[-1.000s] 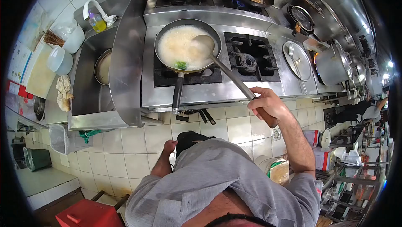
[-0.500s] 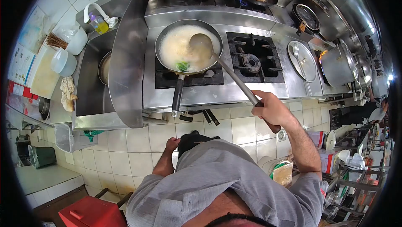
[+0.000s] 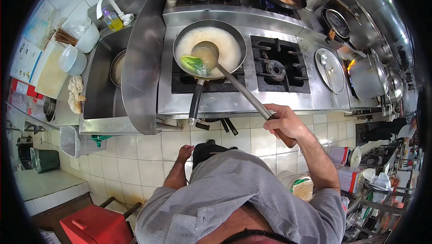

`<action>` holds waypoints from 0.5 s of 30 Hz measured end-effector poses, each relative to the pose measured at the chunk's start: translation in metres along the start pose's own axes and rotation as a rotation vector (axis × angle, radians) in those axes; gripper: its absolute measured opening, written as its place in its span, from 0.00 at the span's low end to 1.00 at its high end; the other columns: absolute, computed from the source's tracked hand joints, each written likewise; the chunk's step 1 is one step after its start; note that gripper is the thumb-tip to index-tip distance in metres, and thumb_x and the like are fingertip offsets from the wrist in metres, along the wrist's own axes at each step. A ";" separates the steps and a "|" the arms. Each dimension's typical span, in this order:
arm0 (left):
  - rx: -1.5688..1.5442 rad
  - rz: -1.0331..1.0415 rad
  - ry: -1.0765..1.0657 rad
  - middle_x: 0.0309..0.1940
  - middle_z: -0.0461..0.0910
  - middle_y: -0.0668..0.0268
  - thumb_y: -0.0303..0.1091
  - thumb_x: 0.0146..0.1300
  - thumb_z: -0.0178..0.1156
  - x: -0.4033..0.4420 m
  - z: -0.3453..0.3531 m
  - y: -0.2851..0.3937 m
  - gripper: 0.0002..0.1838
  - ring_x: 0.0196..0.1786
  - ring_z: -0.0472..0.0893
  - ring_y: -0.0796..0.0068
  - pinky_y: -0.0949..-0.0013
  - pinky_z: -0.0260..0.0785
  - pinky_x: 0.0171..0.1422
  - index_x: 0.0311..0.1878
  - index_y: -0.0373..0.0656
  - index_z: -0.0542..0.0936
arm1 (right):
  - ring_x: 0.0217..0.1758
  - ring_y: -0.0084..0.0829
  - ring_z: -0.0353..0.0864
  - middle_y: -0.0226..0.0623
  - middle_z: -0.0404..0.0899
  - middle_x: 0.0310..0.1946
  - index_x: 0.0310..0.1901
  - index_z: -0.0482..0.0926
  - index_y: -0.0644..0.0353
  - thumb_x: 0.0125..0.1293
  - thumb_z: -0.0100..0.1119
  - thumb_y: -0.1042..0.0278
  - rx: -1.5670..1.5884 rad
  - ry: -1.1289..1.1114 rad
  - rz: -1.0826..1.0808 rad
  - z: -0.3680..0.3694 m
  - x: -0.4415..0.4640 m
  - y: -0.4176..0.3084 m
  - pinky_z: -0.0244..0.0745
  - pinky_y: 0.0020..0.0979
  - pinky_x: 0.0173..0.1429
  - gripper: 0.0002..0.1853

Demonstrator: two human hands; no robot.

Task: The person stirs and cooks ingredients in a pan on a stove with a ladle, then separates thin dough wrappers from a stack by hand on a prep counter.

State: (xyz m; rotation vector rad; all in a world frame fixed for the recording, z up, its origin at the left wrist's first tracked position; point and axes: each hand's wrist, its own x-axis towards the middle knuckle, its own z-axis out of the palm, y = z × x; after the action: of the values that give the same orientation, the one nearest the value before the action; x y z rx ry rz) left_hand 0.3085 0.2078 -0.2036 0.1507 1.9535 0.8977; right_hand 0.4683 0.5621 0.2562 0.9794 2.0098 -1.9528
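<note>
At our far left, a pale board (image 3: pixel 48 72) lies on the surface (image 3: pixel 63 111), with a translucent tub (image 3: pixel 72 60) beside it and a crumpled cloth (image 3: pixel 75 92) nearer to us. Next comes the sink (image 3: pixel 104 102), where we see a round pan partly hidden behind a curved metal divider (image 3: pixel 145 64). A bottle of yellow liquid (image 3: pixel 112 20) stands beside the white faucet (image 3: pixel 106 2).

Right of the divider, our left hand (image 3: pixel 185 152) is low beside our body, its fingers seemingly curled; it is too small for us to tell how far they close or whether they hold anything. Above it in the view, the frying pan (image 3: pixel 227 38) sits over a burner, its black handle (image 3: pixel 196 100) pointing toward us. Pale, frothy liquid (image 3: pixel 227 48) fills much of the pan, and green leaves (image 3: pixel 192 63) lie in it, close against the left side of the bowl of our ladle (image 3: pixel 205 54). The bowl is in the liquid, and the long shaft slants over the pan's rim down to our right hand (image 3: pixel 284 122), which is closed around the brown grip.

Beyond the shaft, we have a bare black burner (image 3: pixel 276 70), then an oval metal tray (image 3: pixel 332 78) with a spoon (image 3: pixel 325 59) on it. Farther right, orange flame (image 3: pixel 351 65) shows beside a large pot (image 3: pixel 365 78).
</note>
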 end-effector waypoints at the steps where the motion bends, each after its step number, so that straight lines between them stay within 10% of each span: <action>1: -0.024 -0.003 0.001 0.25 0.75 0.68 0.48 0.57 0.63 0.001 0.000 0.000 0.22 0.23 0.73 0.79 0.73 0.65 0.23 0.42 0.36 0.77 | 0.15 0.20 0.69 0.32 0.72 0.17 0.59 0.68 0.68 0.51 0.59 0.77 -0.002 -0.004 -0.003 0.002 0.002 0.004 0.61 0.25 0.16 0.30; 13: -0.018 0.066 0.061 0.14 0.76 0.61 0.52 0.58 0.58 0.003 -0.007 -0.016 0.23 0.22 0.77 0.71 0.64 0.69 0.31 0.23 0.38 0.79 | 0.25 0.51 0.79 0.49 0.78 0.22 0.58 0.65 0.62 0.53 0.52 0.72 -0.871 0.234 -0.162 0.028 -0.004 -0.002 0.74 0.47 0.35 0.27; 15: 0.019 0.069 0.045 0.15 0.76 0.61 0.52 0.58 0.57 0.001 -0.009 -0.012 0.24 0.22 0.77 0.69 0.63 0.69 0.31 0.23 0.38 0.79 | 0.22 0.41 0.79 0.45 0.76 0.20 0.61 0.64 0.63 0.53 0.53 0.74 -0.865 0.211 -0.125 0.031 0.000 -0.010 0.73 0.40 0.32 0.30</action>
State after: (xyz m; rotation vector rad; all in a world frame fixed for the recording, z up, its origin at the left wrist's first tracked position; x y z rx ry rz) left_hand 0.3041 0.1950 -0.2097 0.2120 2.0094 0.9345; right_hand 0.4527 0.5337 0.2602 0.8419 2.6797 -0.8247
